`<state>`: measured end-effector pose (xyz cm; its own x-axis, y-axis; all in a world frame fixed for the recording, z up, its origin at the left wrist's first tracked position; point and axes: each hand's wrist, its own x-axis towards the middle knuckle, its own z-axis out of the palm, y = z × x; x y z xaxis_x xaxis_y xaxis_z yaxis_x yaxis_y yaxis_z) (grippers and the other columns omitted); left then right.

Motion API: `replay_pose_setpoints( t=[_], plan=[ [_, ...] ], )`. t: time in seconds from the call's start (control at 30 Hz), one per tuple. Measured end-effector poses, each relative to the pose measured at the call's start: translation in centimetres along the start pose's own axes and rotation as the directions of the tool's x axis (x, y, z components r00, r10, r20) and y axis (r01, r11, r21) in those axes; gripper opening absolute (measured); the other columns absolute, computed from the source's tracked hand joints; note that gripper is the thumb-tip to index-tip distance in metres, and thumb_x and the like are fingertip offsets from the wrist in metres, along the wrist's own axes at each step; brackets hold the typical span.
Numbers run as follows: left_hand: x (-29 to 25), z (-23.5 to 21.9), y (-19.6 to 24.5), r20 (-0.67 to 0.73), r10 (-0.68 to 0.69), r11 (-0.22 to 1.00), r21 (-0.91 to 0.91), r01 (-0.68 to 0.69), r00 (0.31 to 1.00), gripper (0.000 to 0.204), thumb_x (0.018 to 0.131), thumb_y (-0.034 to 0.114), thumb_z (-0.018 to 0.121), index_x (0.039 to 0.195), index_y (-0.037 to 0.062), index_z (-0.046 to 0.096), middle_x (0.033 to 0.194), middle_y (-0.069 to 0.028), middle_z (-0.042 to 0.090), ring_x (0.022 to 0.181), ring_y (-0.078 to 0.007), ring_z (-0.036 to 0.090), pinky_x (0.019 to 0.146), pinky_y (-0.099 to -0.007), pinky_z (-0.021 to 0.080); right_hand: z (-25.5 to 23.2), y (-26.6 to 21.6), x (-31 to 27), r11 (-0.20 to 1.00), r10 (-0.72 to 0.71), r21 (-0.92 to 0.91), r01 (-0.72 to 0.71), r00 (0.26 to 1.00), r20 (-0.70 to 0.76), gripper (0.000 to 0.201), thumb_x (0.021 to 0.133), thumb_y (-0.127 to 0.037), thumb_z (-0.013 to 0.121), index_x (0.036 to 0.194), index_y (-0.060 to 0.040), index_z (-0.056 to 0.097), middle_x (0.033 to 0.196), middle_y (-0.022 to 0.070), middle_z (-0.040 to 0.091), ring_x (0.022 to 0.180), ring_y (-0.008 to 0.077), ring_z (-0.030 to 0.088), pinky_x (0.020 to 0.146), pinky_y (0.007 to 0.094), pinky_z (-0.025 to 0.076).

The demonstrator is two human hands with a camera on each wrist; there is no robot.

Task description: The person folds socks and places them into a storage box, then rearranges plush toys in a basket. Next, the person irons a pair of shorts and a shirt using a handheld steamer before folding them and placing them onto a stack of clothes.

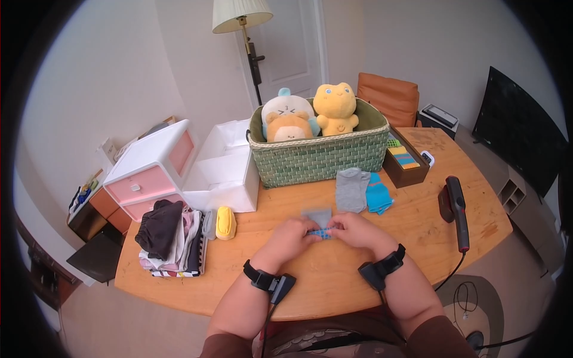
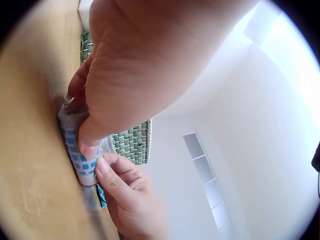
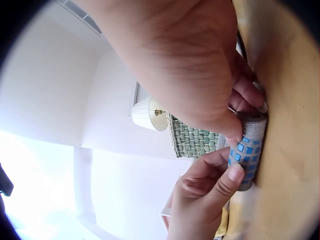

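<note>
Both hands work over the table's front half on a grey sock with blue rectangles (image 1: 323,233), its near end rolled up and a flat grey part lying beyond. My left hand (image 1: 290,237) pinches the left end of the roll between thumb and fingers. At the other end, my right hand (image 1: 359,232) pinches it the same way. The left wrist view shows the roll (image 2: 80,152) close against the wood, both thumbs on its patterned side. Just beyond the right hand lie a flat grey sock (image 1: 352,190) and a blue sock (image 1: 378,194).
A green woven basket (image 1: 319,162) with plush toys stands behind. Left are folded clothes (image 1: 173,238), a yellow bundle (image 1: 225,223), a white bin (image 1: 222,186) and pink-fronted drawers (image 1: 143,184). Right are a brown box (image 1: 412,177) with folded socks and a corded handheld appliance (image 1: 458,212).
</note>
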<state>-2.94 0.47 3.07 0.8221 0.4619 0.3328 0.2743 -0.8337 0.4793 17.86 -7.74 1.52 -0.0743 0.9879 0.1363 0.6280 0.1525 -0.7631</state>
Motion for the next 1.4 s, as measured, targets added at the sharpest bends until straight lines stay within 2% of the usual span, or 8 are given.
replay_pose_setpoints(
  t=[0.2, 0.4, 0.73, 0.83, 0.9, 1.03, 1.1, 1.4],
  plan=[
    [0.2, -1.0, 1.2, 0.143, -0.266, 0.937, -0.194, 0.291, 0.953, 0.021, 0.085, 0.020, 0.074, 0.091, 0.0019, 0.064, 0.084, -0.0122, 0.066, 0.074, -0.0218, 0.060, 0.067, -0.0339, 0.048, 0.0, 0.1, 0.1, 0.988, 0.047, 0.147, -0.043, 0.999, -0.023, 0.014, 0.085, -0.013, 0.073, 0.093, -0.0031, 0.066, 0.075, 0.0097, 0.059, 0.070, 0.0222, 0.059, 0.065, 0.0364, 0.049],
    [0.1, 0.7, 0.0, -0.091, -0.153, 0.982, -0.129, 0.140, 0.984, 0.019, 0.087, 0.020, 0.072, 0.089, 0.0030, 0.065, 0.082, -0.0130, 0.060, 0.073, -0.0268, 0.060, 0.067, -0.0364, 0.048, 0.5, -0.9, -0.1, 0.983, -0.175, -0.094, 0.159, 0.965, -0.195, 0.014, 0.081, -0.011, 0.073, 0.093, -0.0058, 0.067, 0.093, 0.0123, 0.056, 0.086, 0.0290, 0.058, 0.074, 0.0376, 0.048],
    [0.5, 0.0, 0.8, 0.002, -0.349, 0.925, -0.156, 0.345, 0.937, 0.024, 0.086, 0.022, 0.073, 0.099, 0.0032, 0.065, 0.082, -0.0122, 0.062, 0.075, -0.0262, 0.062, 0.067, -0.0380, 0.049, 0.1, -1.7, -0.5, 0.946, -0.250, -0.245, 0.211, 0.958, -0.141, 0.022, 0.076, -0.011, 0.076, 0.097, -0.0061, 0.069, 0.098, 0.0112, 0.059, 0.099, 0.0329, 0.057, 0.087, 0.0408, 0.048],
    [0.2, 0.4, 0.8, -0.112, -0.344, 0.931, -0.168, 0.323, 0.932, 0.031, 0.086, 0.022, 0.073, 0.109, 0.0030, 0.063, 0.090, -0.0141, 0.064, 0.083, -0.0260, 0.063, 0.070, -0.0376, 0.050, 0.3, -1.3, -0.3, 0.953, -0.207, -0.248, 0.172, 0.971, -0.123, 0.029, 0.075, -0.011, 0.077, 0.102, -0.0071, 0.068, 0.101, 0.0116, 0.059, 0.102, 0.0333, 0.057, 0.089, 0.0409, 0.048],
    [0.2, 1.7, -0.6, -0.361, -0.108, 0.991, 0.035, 0.129, 0.926, 0.037, 0.086, 0.023, 0.072, 0.116, 0.0034, 0.061, 0.099, -0.0158, 0.063, 0.094, -0.0290, 0.062, 0.078, -0.0381, 0.050, 0.3, -1.1, -0.3, 0.959, -0.191, -0.231, 0.163, 0.975, -0.109, 0.033, 0.074, -0.010, 0.077, 0.105, -0.0076, 0.067, 0.104, 0.0119, 0.058, 0.104, 0.0335, 0.056, 0.090, 0.0408, 0.047],
    [0.2, 1.7, -1.5, -0.253, -0.091, 0.984, 0.123, 0.126, 0.963, 0.040, 0.086, 0.024, 0.073, 0.117, 0.0022, 0.062, 0.103, -0.0166, 0.062, 0.099, -0.0324, 0.059, 0.084, -0.0390, 0.049, 0.2, -1.4, -0.5, 0.969, -0.156, -0.210, 0.132, 0.982, -0.102, 0.032, 0.075, -0.010, 0.077, 0.105, -0.0076, 0.067, 0.104, 0.0119, 0.058, 0.105, 0.0336, 0.056, 0.091, 0.0403, 0.047],
    [0.4, 1.0, -1.1, -0.111, -0.212, 0.976, 0.018, 0.216, 0.971, 0.038, 0.086, 0.025, 0.073, 0.113, 0.0006, 0.062, 0.101, -0.0160, 0.062, 0.098, -0.0341, 0.058, 0.086, -0.0403, 0.048, 0.1, -1.3, -0.5, 0.967, -0.159, -0.217, 0.134, 0.982, -0.102, 0.032, 0.076, -0.009, 0.076, 0.106, -0.0076, 0.067, 0.105, 0.0126, 0.057, 0.104, 0.0336, 0.056, 0.091, 0.0400, 0.046],
    [0.6, 0.6, -0.2, -0.046, -0.331, 0.915, -0.261, 0.308, 0.943, 0.028, 0.089, 0.020, 0.072, 0.101, 0.0012, 0.055, 0.094, -0.0154, 0.063, 0.083, -0.0263, 0.061, 0.073, -0.0348, 0.049, 1.0, -0.6, -0.1, 0.961, -0.219, -0.218, 0.169, 0.948, -0.233, 0.041, 0.079, -0.010, 0.076, 0.118, -0.0063, 0.062, 0.108, 0.0134, 0.054, 0.100, 0.0291, 0.056, 0.084, 0.0357, 0.048]
  ],
)
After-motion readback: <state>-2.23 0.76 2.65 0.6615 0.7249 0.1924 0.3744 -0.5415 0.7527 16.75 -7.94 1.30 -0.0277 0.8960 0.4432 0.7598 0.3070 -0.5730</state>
